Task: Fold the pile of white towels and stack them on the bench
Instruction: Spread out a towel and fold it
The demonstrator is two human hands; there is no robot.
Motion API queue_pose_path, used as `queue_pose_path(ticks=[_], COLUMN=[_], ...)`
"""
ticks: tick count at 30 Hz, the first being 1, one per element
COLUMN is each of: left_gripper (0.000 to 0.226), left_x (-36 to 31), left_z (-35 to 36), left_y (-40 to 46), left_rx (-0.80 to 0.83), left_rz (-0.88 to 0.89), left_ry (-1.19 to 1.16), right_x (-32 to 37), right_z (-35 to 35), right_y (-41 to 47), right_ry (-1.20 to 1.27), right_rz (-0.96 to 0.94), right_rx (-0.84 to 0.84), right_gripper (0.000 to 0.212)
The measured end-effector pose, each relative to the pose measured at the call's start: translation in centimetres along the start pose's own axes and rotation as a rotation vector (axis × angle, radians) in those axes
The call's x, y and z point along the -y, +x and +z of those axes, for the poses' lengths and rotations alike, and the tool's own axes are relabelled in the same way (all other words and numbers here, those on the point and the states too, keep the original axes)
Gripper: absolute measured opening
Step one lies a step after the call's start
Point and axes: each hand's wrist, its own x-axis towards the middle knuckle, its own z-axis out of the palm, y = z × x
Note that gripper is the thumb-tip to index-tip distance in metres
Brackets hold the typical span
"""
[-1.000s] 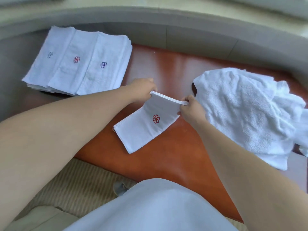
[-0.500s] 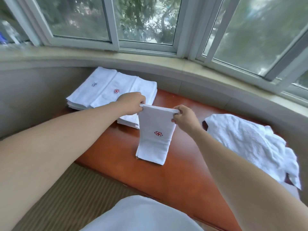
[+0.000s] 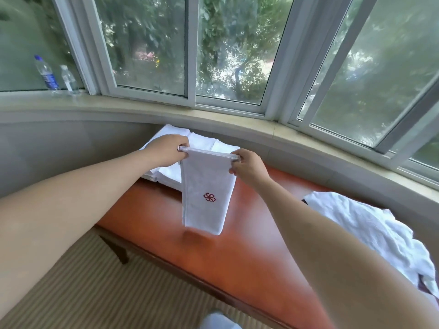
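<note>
A folded white towel (image 3: 206, 186) with a red flower emblem hangs in the air above the reddish wooden bench (image 3: 256, 248). My left hand (image 3: 167, 149) pinches its top left corner and my right hand (image 3: 247, 166) pinches the top right corner. Behind the hanging towel, at the bench's far left end, lies the stack of folded towels (image 3: 213, 144), partly hidden by my left hand. A crumpled pile of white towels (image 3: 370, 233) rests on the bench at the right.
A curved beige sill (image 3: 273, 129) runs under the windows behind the bench. Two plastic water bottles (image 3: 46, 73) stand on the sill at the far left. Striped carpet (image 3: 99, 293) lies in front of the bench.
Both hands have lifted the folded towel off the bench so that it hangs upright, and carried it left toward the stack. The view has tilted up to show the windows.
</note>
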Motion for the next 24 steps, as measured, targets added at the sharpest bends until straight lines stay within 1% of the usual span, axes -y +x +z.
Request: queue_pose_path(ticks=[6, 9, 13, 17, 19, 21, 24], left_gripper=[0.004, 0.001, 0.005, 0.008, 0.01, 0.011, 0.015], left_x=[3.9, 5.1, 7.0, 8.0, 8.4, 8.7, 9.3], left_z=[-2.1, -2.4, -3.4, -4.7, -5.2, -5.5, -6.0], left_y=[-0.4, -0.2, 0.5, 2.3, 3.3, 4.3, 6.1], left_rx=[-0.083, -0.113, -0.127, -0.163, -0.193, -0.235, -0.28], left_rz=[-0.101, -0.13, -0.237, -0.277, -0.296, -0.295, -0.295], left_ry=[-0.028, -0.043, -0.053, -0.073, -0.106, -0.138, -0.173], right_x=[3.4, 4.2, 5.2, 6.0, 6.6, 7.0, 7.5], right_z=[2.4, 3.3, 4.9, 5.7, 5.9, 6.1, 6.5], right_y=[3.5, 5.2, 8.8, 11.6, 12.7, 13.8, 15.1], right_ry=[0.009, 0.047, 0.112, 0.145, 0.174, 0.205, 0.237], right_rz=[-0.068, -0.077, -0.083, -0.115, -0.117, -0.116, -0.112], right_rx=[0.072, 0.112, 0.181, 0.218, 0.225, 0.225, 0.212], right_gripper=[0.035, 0.033, 0.034, 0.029, 0.03, 0.031, 0.027])
